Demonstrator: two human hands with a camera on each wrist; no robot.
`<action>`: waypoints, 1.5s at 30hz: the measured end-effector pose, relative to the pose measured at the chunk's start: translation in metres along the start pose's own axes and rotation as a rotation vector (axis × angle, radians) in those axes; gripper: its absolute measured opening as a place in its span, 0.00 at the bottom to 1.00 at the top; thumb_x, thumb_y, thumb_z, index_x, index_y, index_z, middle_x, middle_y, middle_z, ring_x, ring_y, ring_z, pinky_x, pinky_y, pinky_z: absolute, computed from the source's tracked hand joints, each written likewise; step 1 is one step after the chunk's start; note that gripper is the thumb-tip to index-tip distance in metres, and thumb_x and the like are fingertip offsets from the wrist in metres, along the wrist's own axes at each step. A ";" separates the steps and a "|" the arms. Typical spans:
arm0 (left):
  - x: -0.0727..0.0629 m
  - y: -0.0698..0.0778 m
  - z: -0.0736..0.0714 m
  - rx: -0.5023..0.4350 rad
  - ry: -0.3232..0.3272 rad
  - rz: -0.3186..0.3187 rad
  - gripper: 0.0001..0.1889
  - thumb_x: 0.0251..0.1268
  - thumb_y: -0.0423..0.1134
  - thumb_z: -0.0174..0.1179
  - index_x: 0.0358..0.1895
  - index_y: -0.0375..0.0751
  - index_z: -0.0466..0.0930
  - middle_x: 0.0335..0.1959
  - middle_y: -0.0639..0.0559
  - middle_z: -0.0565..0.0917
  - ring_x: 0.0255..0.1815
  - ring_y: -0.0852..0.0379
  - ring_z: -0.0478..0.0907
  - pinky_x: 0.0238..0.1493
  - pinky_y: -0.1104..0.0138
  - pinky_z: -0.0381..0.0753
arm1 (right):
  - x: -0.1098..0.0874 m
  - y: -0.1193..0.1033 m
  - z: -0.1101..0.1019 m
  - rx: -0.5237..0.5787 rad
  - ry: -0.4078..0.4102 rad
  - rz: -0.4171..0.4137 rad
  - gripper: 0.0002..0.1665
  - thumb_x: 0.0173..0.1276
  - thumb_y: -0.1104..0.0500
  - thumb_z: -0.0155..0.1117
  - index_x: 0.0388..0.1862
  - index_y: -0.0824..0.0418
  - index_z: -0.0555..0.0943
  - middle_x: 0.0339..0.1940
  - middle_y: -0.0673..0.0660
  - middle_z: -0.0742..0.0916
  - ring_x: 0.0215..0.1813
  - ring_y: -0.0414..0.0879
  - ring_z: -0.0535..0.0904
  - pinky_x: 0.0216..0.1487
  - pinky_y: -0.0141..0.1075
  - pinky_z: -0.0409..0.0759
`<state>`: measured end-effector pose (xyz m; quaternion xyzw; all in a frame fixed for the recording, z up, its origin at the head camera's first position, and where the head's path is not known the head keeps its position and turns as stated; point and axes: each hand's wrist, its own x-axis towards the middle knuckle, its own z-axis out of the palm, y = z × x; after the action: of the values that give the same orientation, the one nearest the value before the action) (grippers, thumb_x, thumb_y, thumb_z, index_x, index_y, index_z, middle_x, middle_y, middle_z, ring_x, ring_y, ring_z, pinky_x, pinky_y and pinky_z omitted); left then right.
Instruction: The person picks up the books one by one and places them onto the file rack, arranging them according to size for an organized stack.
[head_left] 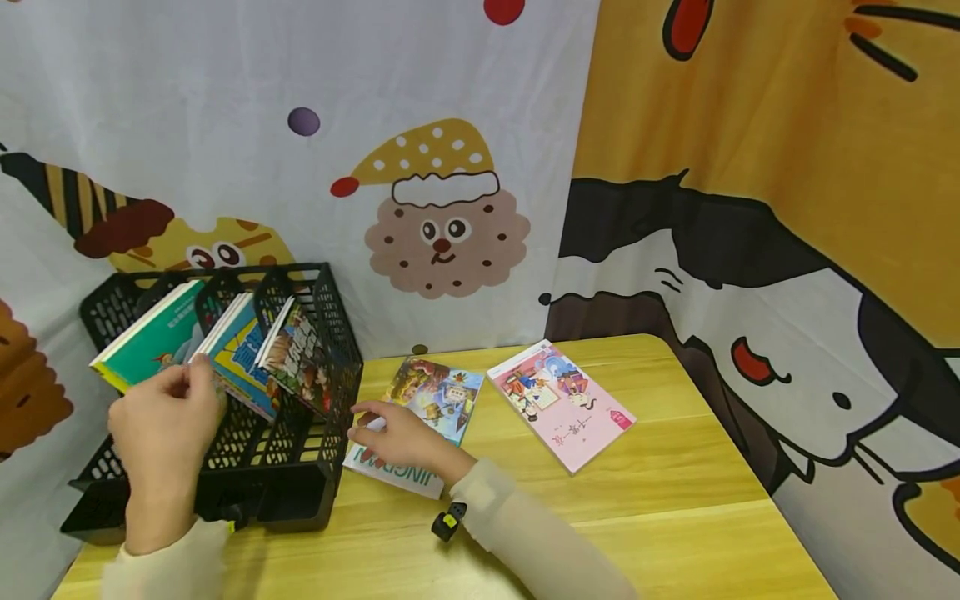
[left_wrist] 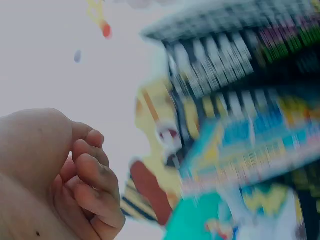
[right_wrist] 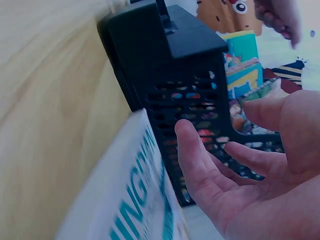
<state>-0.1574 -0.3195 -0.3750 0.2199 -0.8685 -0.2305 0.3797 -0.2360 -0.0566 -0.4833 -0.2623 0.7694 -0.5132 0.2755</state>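
My left hand [head_left: 165,437] hovers in front of a black slotted book rack [head_left: 339,350], fingers loosely curled; the left wrist view shows nothing held. In the rack's slots lean a green book [head_left: 167,329], blue-and-yellow books [head_left: 243,354] and a dark illustrated book [head_left: 302,354]. Just right of the rack, my right hand [head_left: 408,437] is over a picture book [head_left: 446,396] lying on the table, hiding part of it. In the right wrist view its fingers [right_wrist: 190,150] are spread and hold nothing, close to the rack's side and the book's white lettered end.
A pink book [head_left: 577,417] lies flat on the yellow wooden table [head_left: 697,500], right of the picture book. Cartoon-printed curtains [head_left: 450,75] hang behind the table and rack. A small black device [head_left: 450,521] is strapped at my right wrist.
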 end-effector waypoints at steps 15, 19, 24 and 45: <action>-0.032 0.078 0.039 -0.242 -0.150 0.225 0.32 0.85 0.51 0.61 0.13 0.48 0.72 0.10 0.53 0.71 0.12 0.60 0.60 0.19 0.65 0.57 | -0.033 0.021 -0.062 -0.076 0.147 -0.024 0.29 0.88 0.46 0.60 0.80 0.55 0.78 0.68 0.59 0.88 0.46 0.56 0.94 0.42 0.48 0.92; -0.036 0.093 0.049 -0.267 -0.188 0.206 0.32 0.86 0.53 0.60 0.14 0.48 0.74 0.11 0.53 0.71 0.14 0.57 0.64 0.21 0.64 0.60 | -0.044 0.028 -0.084 -0.095 0.197 -0.029 0.29 0.87 0.46 0.60 0.79 0.57 0.79 0.60 0.65 0.91 0.44 0.58 0.94 0.44 0.52 0.92; -0.042 0.105 0.061 -0.283 -0.248 0.154 0.32 0.87 0.54 0.57 0.17 0.45 0.77 0.12 0.50 0.71 0.16 0.50 0.66 0.20 0.62 0.62 | -0.058 0.031 -0.106 -0.077 0.237 0.007 0.29 0.87 0.45 0.61 0.78 0.58 0.79 0.62 0.68 0.90 0.48 0.64 0.93 0.48 0.57 0.92; -0.058 0.088 0.132 -0.080 -0.686 0.094 0.22 0.88 0.53 0.54 0.49 0.40 0.93 0.41 0.38 0.93 0.34 0.41 0.87 0.38 0.50 0.82 | -0.064 0.051 -0.119 -0.299 0.314 0.273 0.28 0.87 0.43 0.60 0.36 0.63 0.89 0.24 0.57 0.88 0.24 0.49 0.82 0.30 0.38 0.76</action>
<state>-0.2400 -0.1867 -0.4373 0.0742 -0.9450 -0.3073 0.0841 -0.2788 0.0811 -0.4831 -0.1110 0.8984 -0.3862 0.1773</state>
